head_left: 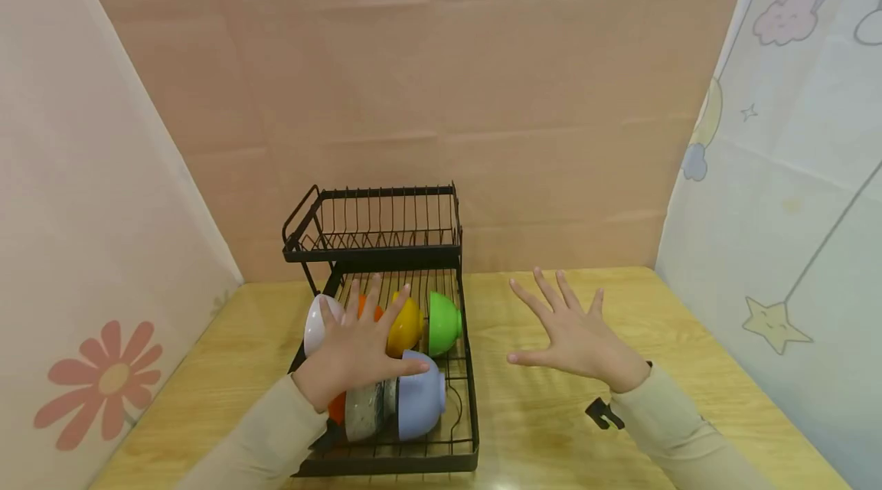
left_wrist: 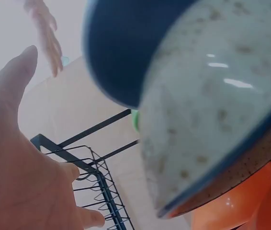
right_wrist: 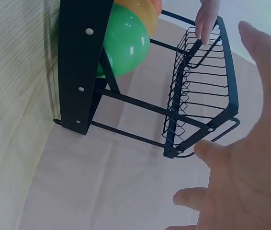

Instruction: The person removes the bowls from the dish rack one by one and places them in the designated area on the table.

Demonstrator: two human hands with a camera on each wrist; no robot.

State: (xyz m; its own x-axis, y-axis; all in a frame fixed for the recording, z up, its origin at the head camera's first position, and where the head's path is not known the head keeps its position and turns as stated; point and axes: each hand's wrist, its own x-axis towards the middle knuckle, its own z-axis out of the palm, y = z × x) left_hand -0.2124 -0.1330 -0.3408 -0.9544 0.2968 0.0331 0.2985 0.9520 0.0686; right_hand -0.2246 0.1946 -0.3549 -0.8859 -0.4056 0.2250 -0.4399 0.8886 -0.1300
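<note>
With fingers spread, my left hand (head_left: 354,348) hovers over the lower tier of a black dish rack (head_left: 386,465), holding nothing. Under and around it several bowls stand on their sides: a white bowl (head_left: 315,325), a yellow bowl (head_left: 405,325), a green bowl (head_left: 444,324), a light blue bowl (head_left: 422,398) and a speckled grey bowl (head_left: 364,412). Orange bowls (left_wrist: 236,203) are partly hidden behind the hand. To the right of the rack my right hand (head_left: 582,337) is raised above the table, its fingers also spread, touching nothing.
The rack's upper wire tier (head_left: 375,245) holds no dishes. A small black clip-like piece (head_left: 604,413) shows beside the right sleeve. The wooden table (head_left: 537,429) meets a plain backdrop (head_left: 551,130) behind and printed cloth walls (head_left: 792,191) at both sides.
</note>
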